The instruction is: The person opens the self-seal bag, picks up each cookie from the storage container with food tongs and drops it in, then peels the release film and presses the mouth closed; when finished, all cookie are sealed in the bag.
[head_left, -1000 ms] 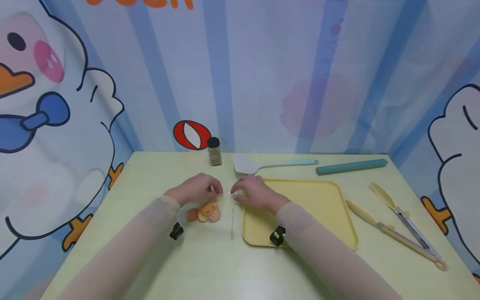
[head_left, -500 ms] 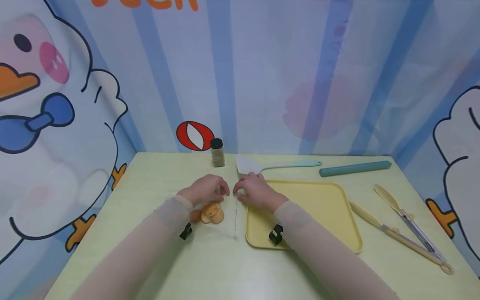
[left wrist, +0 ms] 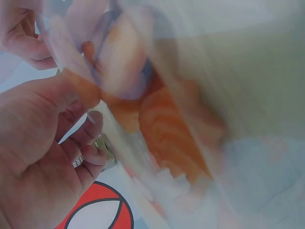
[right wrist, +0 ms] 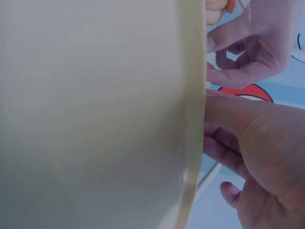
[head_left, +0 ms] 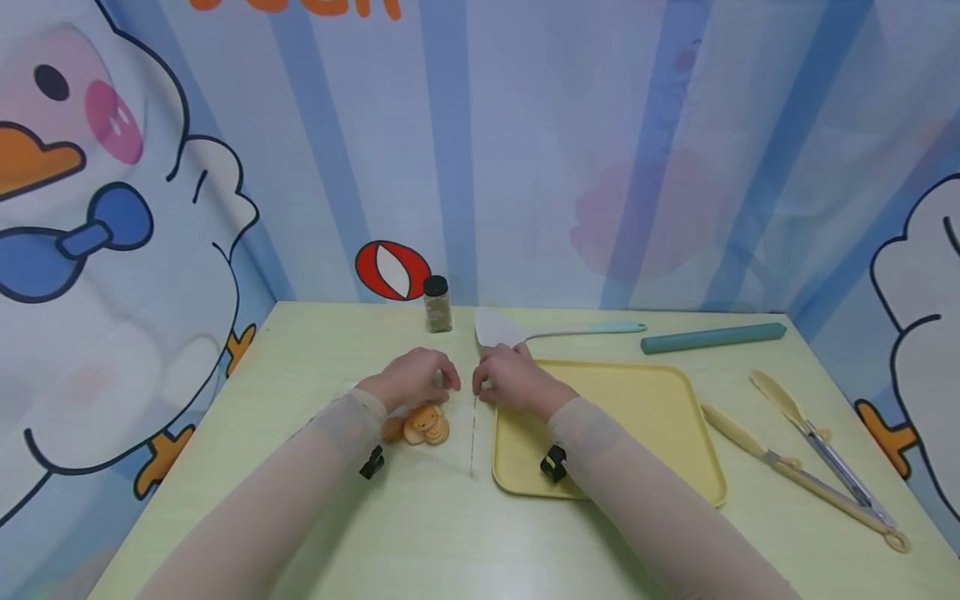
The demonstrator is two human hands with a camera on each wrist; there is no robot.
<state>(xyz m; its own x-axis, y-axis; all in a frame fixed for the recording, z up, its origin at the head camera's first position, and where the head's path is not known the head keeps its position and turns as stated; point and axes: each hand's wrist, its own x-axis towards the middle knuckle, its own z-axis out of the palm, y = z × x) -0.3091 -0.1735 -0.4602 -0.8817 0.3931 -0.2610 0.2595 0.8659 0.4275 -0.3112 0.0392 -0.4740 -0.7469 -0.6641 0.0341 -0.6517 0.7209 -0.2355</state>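
Observation:
A clear plastic bag lies on the table, its right edge showing as a thin dark upright line. Orange-brown shapes with a cartoon face show on or through it; in the left wrist view the clear film fills much of the picture. My left hand pinches the bag at its far side, thumb against the film. Close to its right, my right hand pinches the far end of the dark edge with thumb and forefinger. In the right wrist view the tray hides those fingertips.
A yellow tray lies under the right forearm. Behind are a seasoning bottle, a spatula and a teal stick. Tongs lie spread at the right. A printed curtain closes off the back.
My left hand has shifted slightly right, toward the bag's edge. My right thumb and forefinger have come closer together on that edge. The head view has turned a little left.

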